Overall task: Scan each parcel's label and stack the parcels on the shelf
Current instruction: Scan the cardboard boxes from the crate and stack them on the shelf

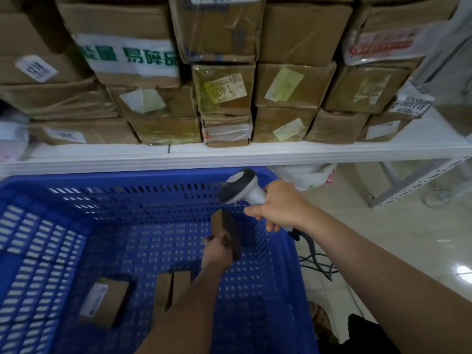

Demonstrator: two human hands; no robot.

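The left hand (217, 247) gripped an upright parcel (229, 233) in the basket (38, 226), directly below the scanner (241, 186) clasped by the right hand (278, 205).

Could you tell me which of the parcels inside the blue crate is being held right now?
The upright parcel against the crate's right wall, gripped by the left hand. The others lie untouched on the crate floor nearer the camera.
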